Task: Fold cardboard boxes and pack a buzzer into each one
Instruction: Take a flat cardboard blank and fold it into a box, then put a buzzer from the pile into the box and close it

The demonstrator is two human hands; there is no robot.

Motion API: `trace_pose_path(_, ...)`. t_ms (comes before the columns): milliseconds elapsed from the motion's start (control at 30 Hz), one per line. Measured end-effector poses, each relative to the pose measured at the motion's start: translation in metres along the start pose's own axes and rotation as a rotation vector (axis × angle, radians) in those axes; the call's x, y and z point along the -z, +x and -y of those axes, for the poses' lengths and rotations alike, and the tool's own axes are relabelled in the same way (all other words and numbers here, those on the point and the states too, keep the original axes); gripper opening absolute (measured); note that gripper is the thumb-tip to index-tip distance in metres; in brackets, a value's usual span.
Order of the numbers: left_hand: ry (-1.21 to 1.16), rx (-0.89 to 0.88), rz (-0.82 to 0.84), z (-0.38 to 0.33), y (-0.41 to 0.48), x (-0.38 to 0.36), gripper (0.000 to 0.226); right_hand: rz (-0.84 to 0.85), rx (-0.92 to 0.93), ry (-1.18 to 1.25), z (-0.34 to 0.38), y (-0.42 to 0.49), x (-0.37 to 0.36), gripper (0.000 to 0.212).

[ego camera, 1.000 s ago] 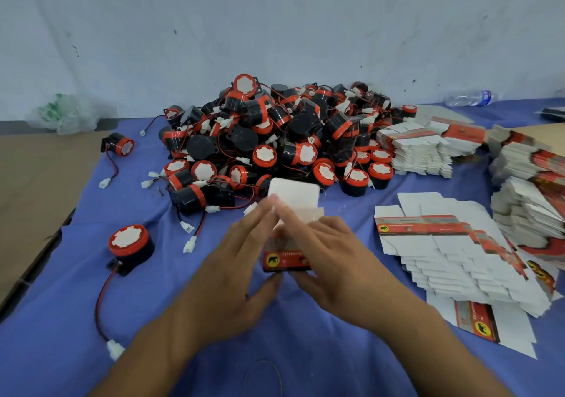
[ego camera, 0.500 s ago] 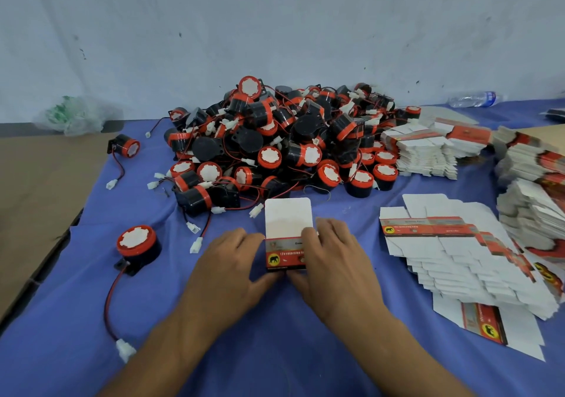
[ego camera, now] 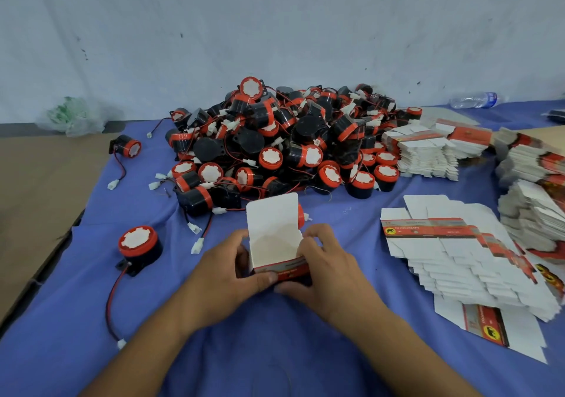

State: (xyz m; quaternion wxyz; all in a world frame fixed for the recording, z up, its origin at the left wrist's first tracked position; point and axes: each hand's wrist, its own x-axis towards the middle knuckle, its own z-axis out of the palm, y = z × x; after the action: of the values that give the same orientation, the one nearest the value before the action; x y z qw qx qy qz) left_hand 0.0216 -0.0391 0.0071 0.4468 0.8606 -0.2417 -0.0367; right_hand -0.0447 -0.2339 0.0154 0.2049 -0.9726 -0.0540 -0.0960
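Held at near centre on the blue cloth (ego camera: 91,320): an upright cardboard box (ego camera: 275,237), top flap raised, mouth open. Clamped on its sides by left hand (ego camera: 226,277) and right hand (ego camera: 330,274), thumbs on the printed front. Near left, a lone buzzer (ego camera: 139,245). Right, fanned flat boxes (ego camera: 452,243). Beyond, a buzzer heap (ego camera: 275,139).

Flat cartons (ego camera: 428,231) — print blurred, nothing legible

A blue tablecloth (ego camera: 91,320) lay under your left hand (ego camera: 224,277). Beyond that hand stood a pale, scuffed wall (ego camera: 275,29); well to its left lay a flat brown surface (ego camera: 36,188).
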Motion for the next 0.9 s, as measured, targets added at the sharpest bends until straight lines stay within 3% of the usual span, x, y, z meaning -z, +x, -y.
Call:
trace_pose_path(100, 0.176, -0.005, -0.070, 0.005, 0.000, 0.009, 0.063, -0.096, 0.023, 0.195, -0.006, 0.003, 0.005, 0.055)
trace_pose_path(200, 0.224, -0.016, -0.228, 0.006, 0.003, 0.020, 0.062, -0.211, -0.055, 0.318, -0.019, 0.013, 0.007, 0.032)
trace_pose_path(233, 0.192, 0.007, -0.280, 0.007, 0.005, 0.023, 0.061, -0.201, -0.053, 0.285, -0.024, 0.017, 0.007, 0.033)
trace_pose_path(333, 0.146, 0.040, -0.375, 0.009, 0.005, 0.025, 0.060, -0.034, 0.012, 0.186, -0.037, 0.029, 0.004, 0.063)
trace_pose_path(433, 0.119, 0.022, -0.368, 0.010, 0.004, 0.023, 0.061, 0.067, 0.109, 0.170, -0.038, 0.039, -0.005, 0.072)
trace_pose_path(600, 0.085, -0.044, -0.321, 0.007, 0.002, 0.021, 0.067, -0.027, 0.200, 0.169, -0.036, 0.043, -0.007, 0.057)
trace_pose_path(733, 0.036, -0.108, -0.314, -0.002, -0.001, 0.015, 0.064, -0.056, 0.266, 0.198, -0.032, 0.044, -0.006, 0.078)
trace_pose_path(800, 0.014, -0.119, -0.408, -0.008, -0.001, 0.015, 0.064, -0.081, 0.273, 0.162, -0.031, 0.048, -0.005, 0.082)
trace_pose_path(900, -0.085, -0.125, -0.663, -0.009, 0.000, 0.024, 0.062, 0.014, 0.318, 0.044, -0.027, 0.049, -0.010, 0.071)
